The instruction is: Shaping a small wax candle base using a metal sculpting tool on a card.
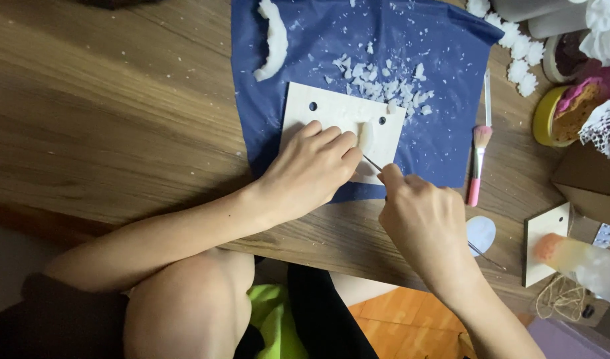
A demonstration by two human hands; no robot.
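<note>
The left hand [309, 171] lies flat with its fingers [331, 138] spread, pressing a pale wooden board [338, 119] with two holes onto a blue sheet [398, 40] on the wooden worktop [105, 106]. The right hand [424, 223] pinches a thin metal tool [373, 163] between its fingers, the tip meeting a small white lump [366, 136] on the board. White flakes [385, 83] lie scattered just beyond the board, and a pink brush [478, 163] rests to the right.
</note>
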